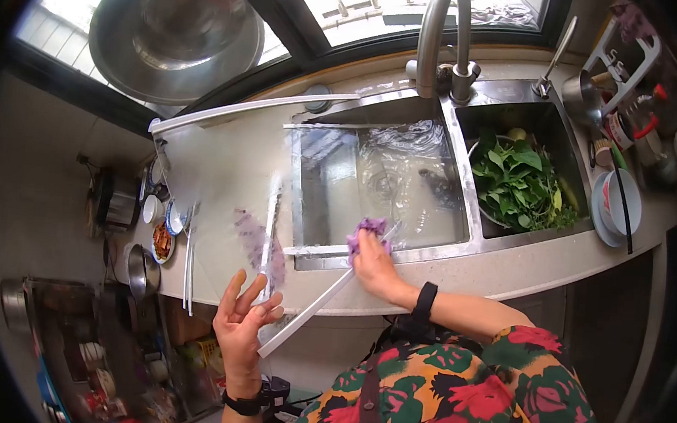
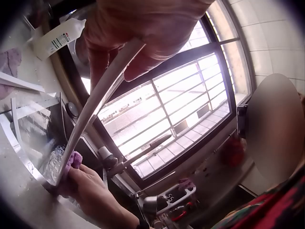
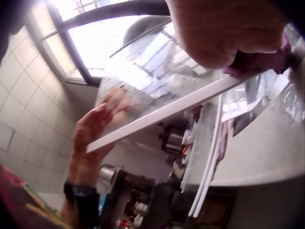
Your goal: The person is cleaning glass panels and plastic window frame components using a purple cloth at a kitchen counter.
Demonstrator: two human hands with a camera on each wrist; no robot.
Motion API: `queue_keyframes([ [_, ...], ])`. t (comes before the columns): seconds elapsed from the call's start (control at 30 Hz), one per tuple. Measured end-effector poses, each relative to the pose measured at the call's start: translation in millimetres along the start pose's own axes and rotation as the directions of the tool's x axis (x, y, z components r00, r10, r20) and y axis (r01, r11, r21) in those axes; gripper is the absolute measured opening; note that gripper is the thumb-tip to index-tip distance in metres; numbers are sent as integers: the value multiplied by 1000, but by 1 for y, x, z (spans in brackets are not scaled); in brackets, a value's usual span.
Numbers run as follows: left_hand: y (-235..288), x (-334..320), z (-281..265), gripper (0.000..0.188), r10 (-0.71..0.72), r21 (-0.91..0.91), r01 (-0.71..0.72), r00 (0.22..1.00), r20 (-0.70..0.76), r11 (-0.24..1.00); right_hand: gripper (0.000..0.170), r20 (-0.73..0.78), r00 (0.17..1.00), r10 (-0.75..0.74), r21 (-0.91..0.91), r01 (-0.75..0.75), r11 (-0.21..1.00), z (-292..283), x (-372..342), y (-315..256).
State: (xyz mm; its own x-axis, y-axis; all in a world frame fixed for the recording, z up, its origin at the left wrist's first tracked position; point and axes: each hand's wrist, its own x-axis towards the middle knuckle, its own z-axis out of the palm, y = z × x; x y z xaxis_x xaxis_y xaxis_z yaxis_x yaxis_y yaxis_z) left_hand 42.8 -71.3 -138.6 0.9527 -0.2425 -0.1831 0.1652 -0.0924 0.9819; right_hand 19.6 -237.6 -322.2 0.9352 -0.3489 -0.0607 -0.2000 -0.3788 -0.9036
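Note:
A clear panel with a white edge strip (image 1: 306, 318) is tilted over the front of the counter. My left hand (image 1: 240, 333) holds its near end; in the left wrist view the panel's edge (image 2: 90, 112) runs between thumb and fingers. My right hand (image 1: 379, 274) grips a bunched purple cloth (image 1: 382, 228) against the strip's far end, beside the sink's front rim. From the right wrist, the white strip (image 3: 162, 112) stretches between both hands, and left-hand fingers (image 3: 114, 102) show through the clear sheet. Part of the cloth is hidden under the right fingers.
The left sink basin (image 1: 323, 210) holds water, below a tall faucet (image 1: 429, 52). Leafy greens (image 1: 516, 174) fill the right basin. Loose white strips (image 1: 190, 263) and a second purple cloth (image 1: 249, 232) lie left, near a food plate (image 1: 161, 256). Bowls (image 1: 622, 198) stand right.

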Motion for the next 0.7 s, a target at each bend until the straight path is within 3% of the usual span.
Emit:
queue_keyframes([
  [0.07, -5, 1, 1, 54, -5, -6, 5, 1000, -9, 1000, 48, -65, 980, -185, 89, 191, 978, 8, -22, -23],
  [0.1, -7, 1, 1, 54, -6, -11, 5, 1000, -21, 1000, 48, -71, 981, -179, 88, 185, 979, 10, -31, -38],
  [0.17, -9, 2, 2, 55, -4, -13, 4, 1000, -26, 1000, 52, -99, 896, -433, 30, 438, 899, 11, -43, -65],
  [0.3, -12, 0, 0, 55, 7, -11, -8, 1000, -29, 1000, 54, -72, 869, -490, 123, 495, 860, 13, -43, -82],
  [0.37, -13, 0, -1, 56, 9, -8, -9, 1000, -21, 1000, 55, -155, 867, -474, 17, 482, 876, 19, -15, -70],
  [0.43, -15, -4, 0, 55, 21, 0, -21, 1000, -5, 1000, 53, -266, 798, -541, -75, 542, 837, 26, 45, -38],
  [0.5, -14, -9, 3, 55, 28, 9, -28, 1000, -7, 1000, 49, -68, 966, -249, 76, 253, 964, -10, 98, -41],
  [0.57, -15, -11, 5, 56, 56, 16, -56, 998, 6, 998, 45, -180, 967, -179, 79, 196, 977, -11, 121, -40],
  [0.6, -11, -12, 7, 56, 52, 8, -52, 999, 0, 999, 49, -153, 950, -272, 106, 290, 951, -24, 112, -58],
  [0.63, -6, -14, 8, 56, 57, 5, -57, 998, 0, 998, 49, -155, 948, -277, 102, 294, 950, -33, 108, -73],
  [0.7, 5, -18, 8, 55, 63, 54, -63, 998, -10, 997, 49, -50, 930, -363, 256, 363, 896, -42, 103, -95],
])
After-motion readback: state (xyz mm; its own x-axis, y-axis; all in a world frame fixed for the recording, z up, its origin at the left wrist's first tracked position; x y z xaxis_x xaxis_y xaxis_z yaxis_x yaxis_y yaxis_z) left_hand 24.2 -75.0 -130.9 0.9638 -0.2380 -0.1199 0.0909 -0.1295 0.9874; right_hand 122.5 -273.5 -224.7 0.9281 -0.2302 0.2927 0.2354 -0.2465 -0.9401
